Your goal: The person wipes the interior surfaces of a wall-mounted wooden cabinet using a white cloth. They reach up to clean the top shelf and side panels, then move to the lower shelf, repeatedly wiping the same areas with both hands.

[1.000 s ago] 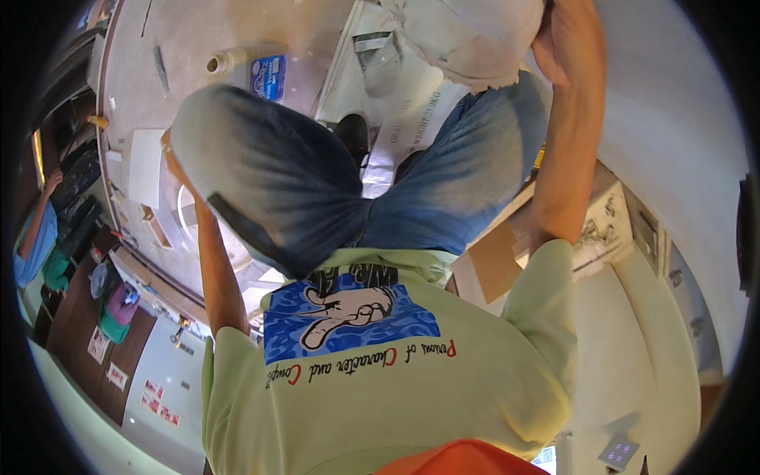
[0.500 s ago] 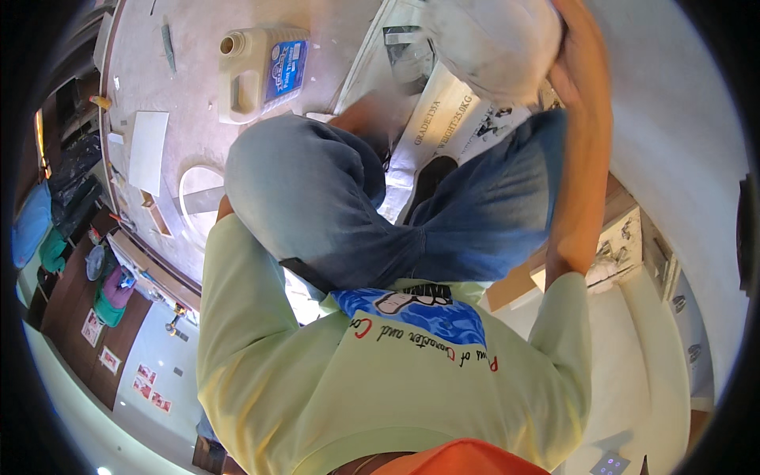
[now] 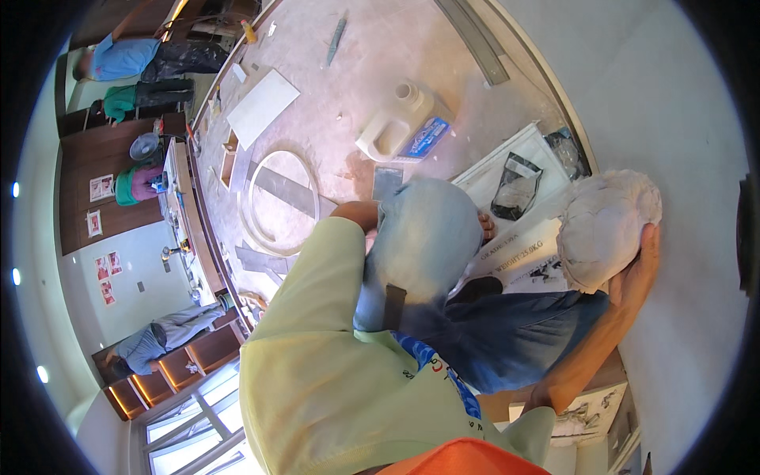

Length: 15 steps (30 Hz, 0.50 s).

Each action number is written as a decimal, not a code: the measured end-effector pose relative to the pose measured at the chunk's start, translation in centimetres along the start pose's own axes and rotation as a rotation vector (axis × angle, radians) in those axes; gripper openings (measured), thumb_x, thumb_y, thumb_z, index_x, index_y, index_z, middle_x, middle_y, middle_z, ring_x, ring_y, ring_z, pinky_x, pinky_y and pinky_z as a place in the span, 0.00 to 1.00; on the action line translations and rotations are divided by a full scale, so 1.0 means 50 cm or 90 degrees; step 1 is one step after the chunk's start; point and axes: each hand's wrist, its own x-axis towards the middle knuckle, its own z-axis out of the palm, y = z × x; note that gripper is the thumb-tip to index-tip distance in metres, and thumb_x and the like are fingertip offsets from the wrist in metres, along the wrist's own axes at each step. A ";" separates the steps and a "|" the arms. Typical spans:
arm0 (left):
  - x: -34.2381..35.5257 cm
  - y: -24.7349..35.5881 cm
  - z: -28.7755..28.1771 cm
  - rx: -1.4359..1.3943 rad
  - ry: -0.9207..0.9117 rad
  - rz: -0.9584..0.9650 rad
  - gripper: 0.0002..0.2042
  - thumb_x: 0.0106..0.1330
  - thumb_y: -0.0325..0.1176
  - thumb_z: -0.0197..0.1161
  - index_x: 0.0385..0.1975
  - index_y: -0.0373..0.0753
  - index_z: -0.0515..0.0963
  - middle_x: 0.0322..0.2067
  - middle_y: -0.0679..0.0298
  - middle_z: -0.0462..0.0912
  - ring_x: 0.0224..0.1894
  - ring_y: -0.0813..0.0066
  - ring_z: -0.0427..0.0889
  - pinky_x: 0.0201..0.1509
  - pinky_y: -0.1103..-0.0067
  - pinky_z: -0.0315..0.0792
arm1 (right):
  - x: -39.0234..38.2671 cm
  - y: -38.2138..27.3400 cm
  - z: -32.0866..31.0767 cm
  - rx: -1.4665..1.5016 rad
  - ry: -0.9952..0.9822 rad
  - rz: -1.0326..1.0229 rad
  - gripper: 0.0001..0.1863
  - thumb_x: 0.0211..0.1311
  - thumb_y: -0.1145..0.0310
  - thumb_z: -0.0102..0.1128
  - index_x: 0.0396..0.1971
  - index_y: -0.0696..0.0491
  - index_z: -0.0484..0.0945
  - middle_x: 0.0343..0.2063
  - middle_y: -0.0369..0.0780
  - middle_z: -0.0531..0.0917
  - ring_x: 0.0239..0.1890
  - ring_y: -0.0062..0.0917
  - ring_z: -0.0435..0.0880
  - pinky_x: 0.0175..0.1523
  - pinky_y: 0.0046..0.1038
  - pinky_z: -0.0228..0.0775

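A pale lump (image 3: 606,228) is cupped by the right hand (image 3: 635,275), seemingly for support, the left hand (image 3: 486,226) too hidden to judge

A wrinkled, rounded, whitish bundle (image 3: 606,229) in the right hand (image 3: 636,273).

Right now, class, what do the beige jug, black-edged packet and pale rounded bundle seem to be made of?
Beige jug: probably moulded plastic, smooth and semi-gloss, its handle formed with the body.
Black-edged packet: likely thin plastic film, with creases and a seemingly see-through panel.
Pale rounded bundle in the right hand: perhaps cloth or thin sheeting outside, matt and wrinkled; its inside is hidden.
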 end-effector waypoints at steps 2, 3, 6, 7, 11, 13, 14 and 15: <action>0.009 -0.003 0.014 -0.023 0.015 -0.031 0.12 0.53 0.32 0.74 0.33 0.37 0.78 0.33 0.57 0.83 0.38 0.60 0.83 0.42 0.68 0.77 | 0.006 0.006 0.003 -0.003 -0.017 0.028 0.28 0.79 0.59 0.55 0.70 0.62 0.67 0.65 0.48 0.76 0.65 0.33 0.77 0.69 0.34 0.71; 0.014 -0.006 0.019 -0.033 0.023 -0.040 0.12 0.53 0.32 0.74 0.33 0.37 0.78 0.32 0.57 0.83 0.38 0.60 0.83 0.42 0.68 0.77 | 0.009 0.010 0.005 -0.028 -0.013 0.014 0.29 0.79 0.59 0.55 0.70 0.62 0.67 0.65 0.48 0.76 0.65 0.33 0.77 0.69 0.34 0.71; 0.027 -0.009 0.028 -0.072 0.042 -0.072 0.12 0.54 0.31 0.73 0.34 0.37 0.77 0.32 0.57 0.83 0.37 0.60 0.84 0.42 0.69 0.77 | 0.013 0.012 0.017 -0.055 -0.010 0.014 0.30 0.79 0.59 0.56 0.71 0.62 0.66 0.65 0.48 0.76 0.65 0.33 0.77 0.69 0.34 0.71; 0.032 -0.005 0.029 -0.086 0.051 -0.080 0.12 0.54 0.31 0.73 0.34 0.37 0.77 0.32 0.57 0.83 0.37 0.60 0.84 0.41 0.69 0.77 | 0.012 0.011 0.021 -0.052 -0.011 0.012 0.30 0.79 0.59 0.56 0.71 0.62 0.66 0.65 0.49 0.76 0.65 0.33 0.77 0.69 0.34 0.70; 0.051 0.026 0.002 -0.172 0.078 -0.095 0.11 0.55 0.29 0.71 0.35 0.37 0.77 0.32 0.58 0.83 0.37 0.60 0.84 0.41 0.70 0.78 | 0.009 0.001 0.027 -0.031 -0.018 0.005 0.31 0.79 0.59 0.55 0.72 0.62 0.64 0.67 0.49 0.74 0.66 0.33 0.76 0.70 0.33 0.70; 0.062 0.056 -0.032 -0.250 0.055 -0.084 0.11 0.56 0.28 0.71 0.36 0.37 0.76 0.32 0.58 0.82 0.37 0.61 0.84 0.41 0.71 0.78 | 0.008 -0.005 0.019 -0.042 -0.013 -0.004 0.32 0.79 0.58 0.56 0.73 0.61 0.63 0.68 0.48 0.73 0.67 0.34 0.76 0.70 0.33 0.69; 0.068 0.070 -0.060 -0.304 0.058 -0.036 0.11 0.58 0.29 0.71 0.37 0.38 0.76 0.32 0.60 0.82 0.37 0.64 0.84 0.41 0.72 0.78 | 0.008 -0.007 0.013 -0.028 -0.001 0.003 0.32 0.79 0.58 0.56 0.73 0.61 0.63 0.68 0.48 0.72 0.67 0.34 0.75 0.70 0.34 0.69; 0.066 0.084 -0.091 -0.359 0.046 -0.005 0.11 0.60 0.30 0.72 0.37 0.39 0.76 0.32 0.62 0.81 0.37 0.67 0.84 0.42 0.73 0.78 | 0.008 -0.009 0.005 -0.047 -0.011 -0.009 0.32 0.79 0.58 0.55 0.73 0.61 0.62 0.69 0.48 0.72 0.68 0.35 0.74 0.71 0.35 0.69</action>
